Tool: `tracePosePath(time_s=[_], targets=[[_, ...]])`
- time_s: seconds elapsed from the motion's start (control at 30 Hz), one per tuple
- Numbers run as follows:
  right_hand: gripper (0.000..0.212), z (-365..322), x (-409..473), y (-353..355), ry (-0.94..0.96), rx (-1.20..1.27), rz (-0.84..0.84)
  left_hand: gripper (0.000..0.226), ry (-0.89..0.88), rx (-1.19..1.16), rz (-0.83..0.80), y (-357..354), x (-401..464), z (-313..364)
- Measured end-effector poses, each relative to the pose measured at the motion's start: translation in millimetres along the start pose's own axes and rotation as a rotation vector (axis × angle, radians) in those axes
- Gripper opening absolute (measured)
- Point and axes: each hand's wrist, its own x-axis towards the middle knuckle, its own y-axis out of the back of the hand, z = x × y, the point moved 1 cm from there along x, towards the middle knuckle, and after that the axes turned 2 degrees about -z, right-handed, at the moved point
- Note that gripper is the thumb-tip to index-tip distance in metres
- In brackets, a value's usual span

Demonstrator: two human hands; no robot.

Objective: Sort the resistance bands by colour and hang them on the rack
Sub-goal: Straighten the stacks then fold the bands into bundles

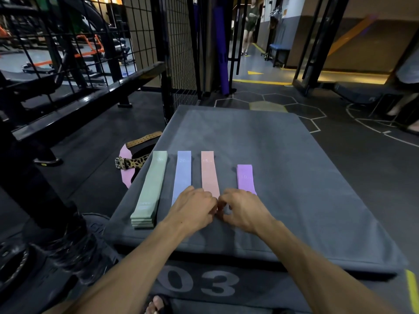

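Observation:
Several flat resistance bands lie side by side on a grey padded box (pixel 283 159): a green stack (pixel 150 189), a blue band (pixel 183 173), a pink band (pixel 209 173) and a purple band (pixel 245 177). My left hand (pixel 192 207) covers the near end of the blue band, fingers curled at the pink band's near end. My right hand (pixel 242 209) meets it there, fingers curled, over the purple band's near end. What the fingers hold is hidden.
A leopard-print belt (pixel 131 163) and a tan belt (pixel 142 139) lie on the floor left of the box. A black metal rack with wire mesh (pixel 95 71) stands at the left. Two people stand far off, at the back and the right edge.

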Motion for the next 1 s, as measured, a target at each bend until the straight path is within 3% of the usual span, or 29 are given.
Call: tracePosePath(time_s=[0.23,0.33,0.43,0.73,0.8,0.87,0.93,1.0], targets=[[0.017,-3.8,2.4,12.1,0.063,0.068,0.174,0.016,-0.016,-0.042,0.083,4.9,2.1,-12.9],[0.016,-7.5,5.0,12.7,0.027,0.109,0.173,0.011,-0.009,-0.044,0.123,4.3,2.1,-17.3],[0.015,-8.0,7.6,15.6,-0.006,0.127,0.171,0.025,0.003,-0.045,0.208,4.8,1.8,-18.4],[0.015,-14.9,13.6,34.0,0.081,0.091,0.225,0.028,-0.012,-0.187,0.41,27.2,-5.7,-24.3],[0.012,-16.9,15.4,40.8,0.121,0.092,0.224,0.022,0.042,-0.346,0.407,29.0,-6.5,-29.1],[0.013,-19.1,17.1,52.1,0.161,0.091,0.234,0.022,0.086,-0.652,0.386,29.7,-7.8,-34.4],[0.02,-20.7,17.6,71.8,0.191,0.077,0.3,0.035,0.12,-0.936,0.355,31.7,-7.4,-37.9],[0.021,-25.7,14.3,99.8,0.227,0.066,0.416,0.053,0.133,-1.055,0.307,34.8,-5.5,-40.4]])
